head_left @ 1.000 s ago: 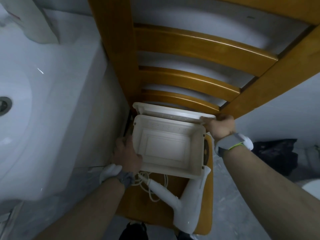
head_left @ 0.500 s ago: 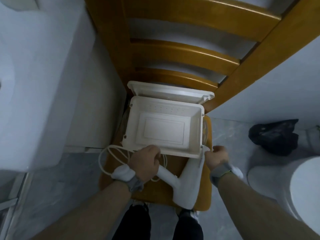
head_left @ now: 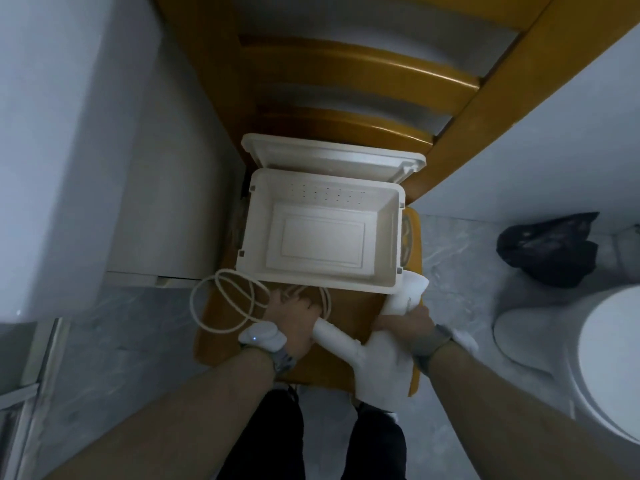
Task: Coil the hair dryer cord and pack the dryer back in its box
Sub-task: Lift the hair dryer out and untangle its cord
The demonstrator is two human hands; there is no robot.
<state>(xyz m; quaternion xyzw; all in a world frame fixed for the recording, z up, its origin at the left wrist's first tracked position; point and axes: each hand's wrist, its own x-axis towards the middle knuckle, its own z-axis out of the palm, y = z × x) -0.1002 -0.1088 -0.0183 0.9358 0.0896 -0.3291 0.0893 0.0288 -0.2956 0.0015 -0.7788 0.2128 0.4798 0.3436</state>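
**Both hands on white hair dryer, box open on chair seat**

White hair dryer (head_left: 377, 355) lies on the wooden chair (head_left: 349, 315) seat, in front of the box, barrel along the seat's right edge, nozzle end up by the box's near right corner. Right hand (head_left: 407, 322) wraps over the barrel, fingers curled round it. Left hand (head_left: 296, 315) sits at the end of the handle where the cord leaves; fingers curled there, on the handle end or the cord, cannot tell which. White cord (head_left: 225, 303) lies in loose loops on the seat's left side, spilling a bit past the seat edge, not coiled tight.

White plastic box (head_left: 322, 237) stands on the seat behind the dryer, nothing inside, hinged lid (head_left: 332, 159) tipped open against the chair back slats. Row of small holes on the far inner wall. No brand, label or writing readable on dryer or box.

White wrist devices with grey straps on both wrists; left one shows a small lit dot. White cabinet or basin side at left, toilet (head_left: 595, 348) at right, black bag (head_left: 550, 251) on the grey floor beyond it. Dark trousers at bottom.
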